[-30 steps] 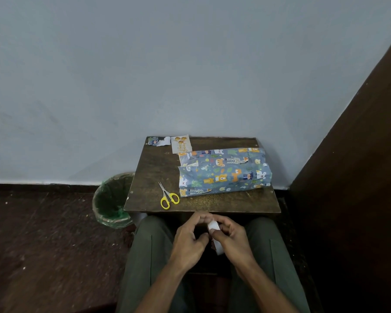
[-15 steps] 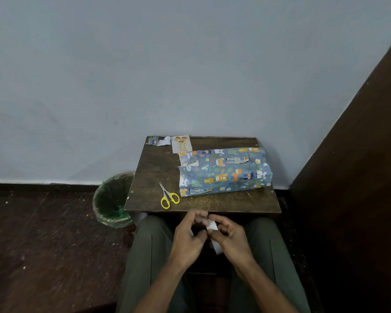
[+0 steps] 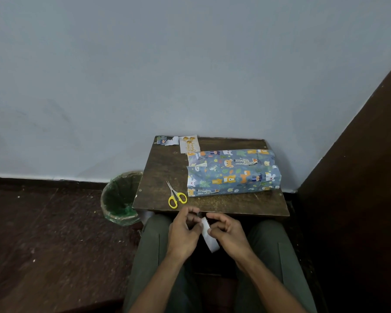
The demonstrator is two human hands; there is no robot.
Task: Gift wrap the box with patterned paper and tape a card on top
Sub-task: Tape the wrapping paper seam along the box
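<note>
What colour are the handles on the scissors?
Yellow. The scissors lie on the table, shown best in the head view.

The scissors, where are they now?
In the head view, the scissors lie on the table near its front left edge, just left of the wrapped box.

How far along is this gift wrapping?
The box on the table already looks covered in patterned paper. Right now both hands, left and right, hold a white tape roll over the lap, seemingly pulling a piece. The card lies beside the box, not yet taped on. Scissors lie unused.
</note>
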